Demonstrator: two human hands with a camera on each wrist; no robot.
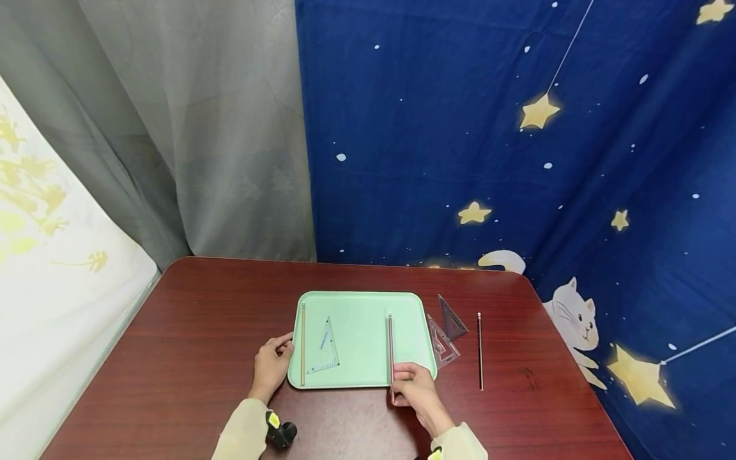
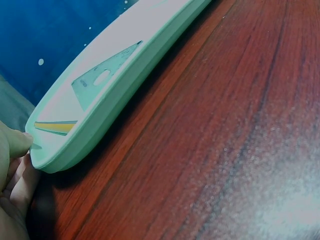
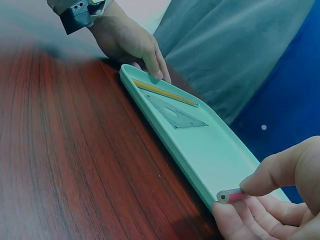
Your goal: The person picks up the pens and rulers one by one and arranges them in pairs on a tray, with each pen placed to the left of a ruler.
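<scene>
My right hand (image 1: pixel 415 391) pinches a red pencil (image 1: pixel 391 348) near its close end, between thumb and fingers. The pencil reaches over the right part of a light green tray (image 1: pixel 362 338); its flat end faces the camera in the right wrist view. At the tray's left edge my left hand (image 1: pixel 273 365) holds the rim, thumb on top and the other fingers at the outer side. Inside the tray a yellow pencil (image 1: pixel 303 345) lies along the left side. Beside it is a clear set square (image 1: pixel 326 350) with blue markings.
Two see-through set squares lie right of the tray: a dark one (image 1: pixel 453 319) and a reddish one (image 1: pixel 441 344) against its edge. Farther right is a dark pencil (image 1: pixel 480 351). All stand on a reddish-brown table (image 1: pixel 218 319), with a blue starry curtain (image 1: pixel 414 160) behind.
</scene>
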